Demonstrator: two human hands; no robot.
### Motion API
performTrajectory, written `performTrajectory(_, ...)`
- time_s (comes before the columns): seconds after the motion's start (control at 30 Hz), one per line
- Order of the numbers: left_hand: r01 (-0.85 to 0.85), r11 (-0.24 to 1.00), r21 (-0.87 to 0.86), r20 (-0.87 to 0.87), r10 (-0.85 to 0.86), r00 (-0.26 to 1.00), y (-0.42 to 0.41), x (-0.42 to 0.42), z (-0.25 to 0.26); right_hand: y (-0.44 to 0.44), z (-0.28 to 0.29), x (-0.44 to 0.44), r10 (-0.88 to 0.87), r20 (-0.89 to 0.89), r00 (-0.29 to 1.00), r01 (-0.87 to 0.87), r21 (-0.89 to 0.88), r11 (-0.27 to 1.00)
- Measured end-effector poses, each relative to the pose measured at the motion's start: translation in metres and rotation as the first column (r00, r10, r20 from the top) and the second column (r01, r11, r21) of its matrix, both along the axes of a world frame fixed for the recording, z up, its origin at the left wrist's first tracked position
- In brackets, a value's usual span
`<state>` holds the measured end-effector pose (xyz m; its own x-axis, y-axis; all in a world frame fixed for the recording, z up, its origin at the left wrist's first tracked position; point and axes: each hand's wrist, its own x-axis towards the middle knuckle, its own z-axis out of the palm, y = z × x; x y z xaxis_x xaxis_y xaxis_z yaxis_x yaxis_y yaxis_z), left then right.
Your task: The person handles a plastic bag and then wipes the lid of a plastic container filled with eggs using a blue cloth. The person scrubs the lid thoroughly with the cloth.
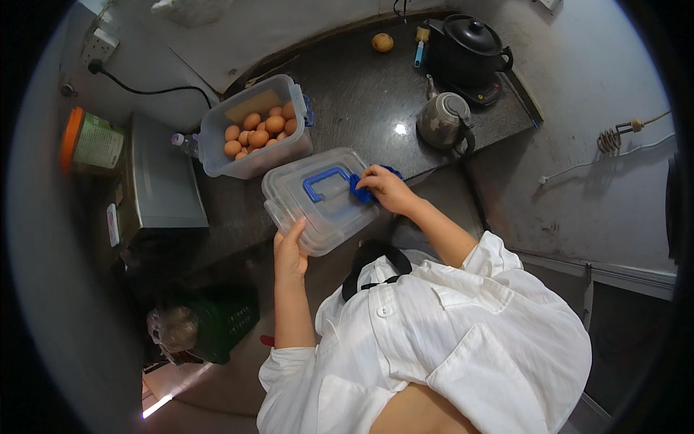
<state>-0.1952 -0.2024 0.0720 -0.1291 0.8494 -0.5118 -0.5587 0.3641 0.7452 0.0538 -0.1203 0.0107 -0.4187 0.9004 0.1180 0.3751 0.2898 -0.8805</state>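
My left hand (291,247) grips the near left edge of a clear plastic lid (336,219) with a blue folding handle (325,182). A blue cloth (362,190) is pinched in my right hand (382,187) and touches the lid's top by its right side. The lid is held tilted over the counter's front edge. Behind and left of it stands an uncovered translucent plastic bin (260,165) with several brown eggs (275,124) inside and a blue latch on its right end. The underside of the lid is hidden.
A metal kettle (444,122) stands on the dark counter (363,103) at right, near a black lidded pot (466,49), a blue-handled brush (419,53) and a round yellowish item (383,42). A metal box-shaped appliance (165,173) and a plastic bottle (187,144) are at left. Below is a green bin (227,320).
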Motion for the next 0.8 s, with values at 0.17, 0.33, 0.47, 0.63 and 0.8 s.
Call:
performTrajectory(0.17,-0.209,0.977,-0.052,0.093,0.213,0.973,-0.010,0.003,-0.023,0.010,0.036,0.031,-0.263,-0.298,0.918,0.259,-0.053,0.964)
performTrajectory(0.33,-0.326,0.944,-0.048,0.154,0.329,0.932,-0.017,0.024,-0.051,0.003,0.085,0.041,-0.272,-0.432,0.860,0.346,0.101,0.933)
performTrajectory(0.47,-0.346,0.937,-0.057,0.162,0.350,0.922,-0.015,0.045,-0.059,0.000,0.049,0.018,-0.242,-0.168,0.956,0.262,0.113,0.958)
performTrajectory(0.63,-0.350,0.936,-0.037,0.189,0.350,0.917,-0.012,0.057,-0.057,-0.020,-0.003,-0.032,-0.163,0.160,0.974,0.133,0.181,0.974)
performTrajectory(0.8,-0.421,0.900,-0.114,0.120,0.433,0.893,-0.011,0.064,-0.059,-0.028,0.009,-0.048,0.121,0.256,0.959,-0.157,0.127,0.979)
